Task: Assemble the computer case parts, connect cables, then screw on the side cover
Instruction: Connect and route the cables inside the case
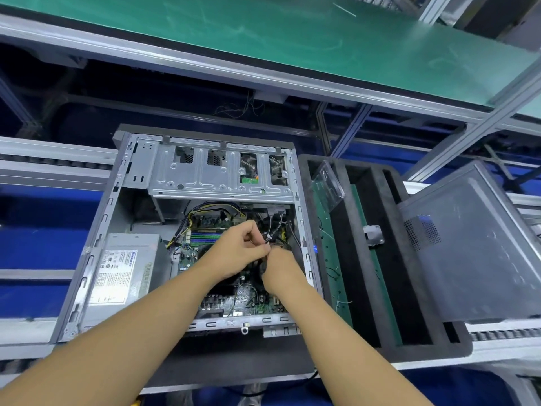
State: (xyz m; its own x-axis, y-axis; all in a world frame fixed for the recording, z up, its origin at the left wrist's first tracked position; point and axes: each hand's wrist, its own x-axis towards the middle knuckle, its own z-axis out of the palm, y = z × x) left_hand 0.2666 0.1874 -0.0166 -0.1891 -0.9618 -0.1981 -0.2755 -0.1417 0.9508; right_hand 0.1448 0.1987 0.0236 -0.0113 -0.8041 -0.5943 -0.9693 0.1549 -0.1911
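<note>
— Location of the unit?
— The computer case (pixel 205 177) lies open at centre frame. The side cover (pixel 474 244) rests tilted at the right, apart from it.
— Hands?
— The left hand (pixel 243 250) pinches thin white cables (pixel 273 230) over the motherboard (pixel 202 237). The right hand (pixel 281 268) meets it, fingers hidden, so its grip cannot be determined.

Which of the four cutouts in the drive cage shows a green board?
The third cutout from the left: a green board sits at its bottom; the others show none.
</note>
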